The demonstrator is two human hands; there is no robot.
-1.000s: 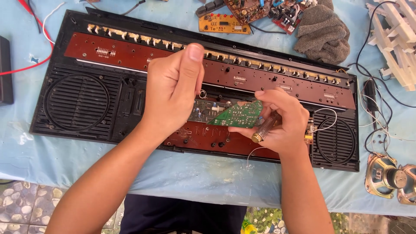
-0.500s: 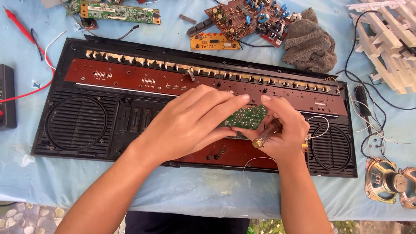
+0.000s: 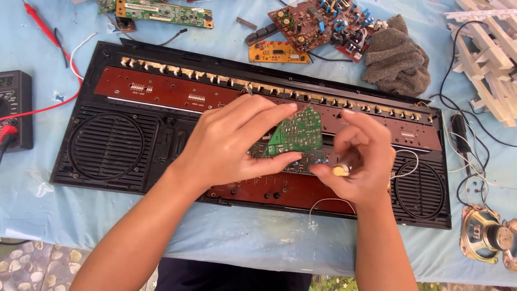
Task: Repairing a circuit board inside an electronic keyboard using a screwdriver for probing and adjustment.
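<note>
A long black keyboard case (image 3: 116,148) lies open on the blue cloth, with brown circuit strips (image 3: 161,89) and round speaker grilles inside. My left hand (image 3: 231,143) pinches a small green circuit board (image 3: 297,131) and tilts it up over the middle of the case. My right hand (image 3: 358,156) is closed around a tool with a pale rounded handle end (image 3: 339,171), just right of the green board. The tool's tip is hidden behind my fingers.
A black multimeter (image 3: 15,110) with red leads sits at the left edge. Loose circuit boards (image 3: 323,21), an orange board (image 3: 274,52) and a grey rag (image 3: 396,56) lie behind the case. White key pieces (image 3: 490,59) and loose speakers (image 3: 484,234) are on the right.
My left hand came down from above the case and took hold of the green board, lifting it to a tilt. My right hand stayed beside it with the tool.
</note>
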